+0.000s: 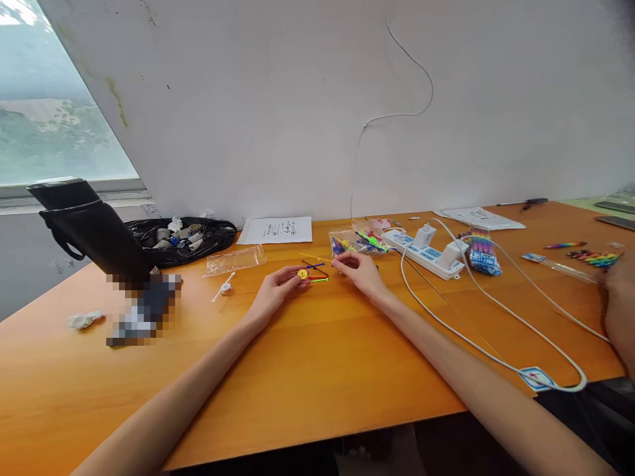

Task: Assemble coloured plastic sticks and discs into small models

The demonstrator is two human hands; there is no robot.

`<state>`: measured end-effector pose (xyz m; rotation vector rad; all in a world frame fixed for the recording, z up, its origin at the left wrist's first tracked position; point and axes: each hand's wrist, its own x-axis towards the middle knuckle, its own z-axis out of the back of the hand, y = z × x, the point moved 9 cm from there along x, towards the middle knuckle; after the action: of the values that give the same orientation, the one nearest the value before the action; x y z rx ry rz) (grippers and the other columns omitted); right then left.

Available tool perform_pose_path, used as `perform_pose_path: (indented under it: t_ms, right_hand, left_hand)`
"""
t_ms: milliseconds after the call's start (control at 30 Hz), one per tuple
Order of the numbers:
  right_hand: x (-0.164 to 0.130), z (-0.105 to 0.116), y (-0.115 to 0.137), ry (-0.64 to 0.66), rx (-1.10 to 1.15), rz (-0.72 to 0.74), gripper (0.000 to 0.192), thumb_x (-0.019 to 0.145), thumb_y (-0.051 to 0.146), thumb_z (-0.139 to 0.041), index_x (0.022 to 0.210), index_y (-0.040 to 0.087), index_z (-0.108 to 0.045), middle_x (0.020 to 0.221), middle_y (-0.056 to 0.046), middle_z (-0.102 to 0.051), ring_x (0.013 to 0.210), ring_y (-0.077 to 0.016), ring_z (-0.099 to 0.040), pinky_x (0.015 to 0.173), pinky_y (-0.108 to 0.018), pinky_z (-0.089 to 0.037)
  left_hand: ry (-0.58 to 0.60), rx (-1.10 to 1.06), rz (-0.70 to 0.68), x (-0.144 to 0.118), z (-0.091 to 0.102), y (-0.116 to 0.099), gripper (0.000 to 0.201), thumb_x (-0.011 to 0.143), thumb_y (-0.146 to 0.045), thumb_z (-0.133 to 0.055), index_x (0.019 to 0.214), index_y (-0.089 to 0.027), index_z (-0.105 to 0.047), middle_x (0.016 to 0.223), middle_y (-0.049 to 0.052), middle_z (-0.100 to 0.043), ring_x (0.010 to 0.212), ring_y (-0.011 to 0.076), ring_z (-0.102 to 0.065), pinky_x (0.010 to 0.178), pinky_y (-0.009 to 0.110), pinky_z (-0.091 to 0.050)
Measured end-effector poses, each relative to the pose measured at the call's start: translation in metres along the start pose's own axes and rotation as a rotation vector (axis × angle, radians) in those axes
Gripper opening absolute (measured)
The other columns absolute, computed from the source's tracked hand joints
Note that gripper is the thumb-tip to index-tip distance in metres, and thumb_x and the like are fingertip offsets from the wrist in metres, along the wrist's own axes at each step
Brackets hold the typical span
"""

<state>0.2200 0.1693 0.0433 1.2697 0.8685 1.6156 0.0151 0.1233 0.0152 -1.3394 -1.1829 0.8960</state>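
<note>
My left hand point(278, 289) rests on the orange table point(317, 370) and pinches a small yellow wheel piece point(302, 274) with thin blue, red and green sticks point(317, 272) joined to it. My right hand point(358, 271) lies just to the right, fingers curled around the end of a thin yellow stick point(313, 257) that runs to the left. A clear bag of several colourful stick parts point(358, 241) lies right behind my right hand.
A white power strip point(430, 254) with plugged chargers and long white cables point(496, 317) is to the right. An empty clear bag point(234, 260), a small white piece point(225, 288), a black bag of scraps point(181, 238), papers point(278, 230) and a black stand point(94, 231) lie left. Another person's hand point(620, 291) is at the far right.
</note>
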Motion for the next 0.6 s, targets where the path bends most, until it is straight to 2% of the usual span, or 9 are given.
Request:
perform_pose_path:
  t_ms: [100, 233, 400, 600]
  right_hand:
    - [-0.003, 0.003, 0.014, -0.049, 0.044, 0.081, 0.033, 0.075, 0.048, -0.076, 0.086, 0.018, -0.068, 0.091, -0.007, -0.073, 0.087, -0.0214, -0.068, 0.089, -0.039, -0.054]
    - [-0.009, -0.014, 0.026, 0.052, 0.099, 0.104, 0.031, 0.074, 0.046, -0.078, 0.087, 0.019, -0.068, 0.090, -0.006, -0.072, 0.087, -0.0199, -0.068, 0.086, -0.035, -0.056]
    - [-0.021, -0.041, 0.024, 0.196, 0.072, 0.089, 0.025, 0.080, 0.040, -0.074, 0.094, 0.019, -0.073, 0.093, -0.006, -0.074, 0.086, -0.0191, -0.069, 0.084, -0.033, -0.055]
    - [-0.023, -0.043, 0.020, 0.189, -0.011, 0.091, 0.024, 0.079, 0.040, -0.073, 0.090, 0.019, -0.074, 0.090, -0.006, -0.076, 0.083, -0.0204, -0.068, 0.079, -0.034, -0.054]
  left_hand:
    - [-0.014, 0.016, -0.028, -0.002, 0.000, -0.005, 0.050, 0.082, -0.043, -0.075, 0.123, -0.016, -0.065, 0.123, 0.012, -0.071, 0.112, 0.0260, -0.068, 0.110, 0.044, -0.047]
    - [-0.012, 0.029, -0.050, -0.003, -0.001, -0.007, 0.050, 0.081, -0.042, -0.075, 0.123, -0.016, -0.064, 0.118, 0.011, -0.073, 0.111, 0.0259, -0.069, 0.111, 0.046, -0.046]
    - [-0.002, 0.020, -0.111, -0.003, 0.000, -0.007, 0.047, 0.082, -0.039, -0.075, 0.119, -0.013, -0.065, 0.121, 0.012, -0.072, 0.115, 0.0270, -0.066, 0.109, 0.045, -0.047]
    - [-0.007, 0.060, -0.130, -0.003, 0.000, -0.009, 0.051, 0.081, -0.042, -0.075, 0.121, -0.013, -0.064, 0.119, 0.013, -0.073, 0.118, 0.0285, -0.065, 0.109, 0.046, -0.047]
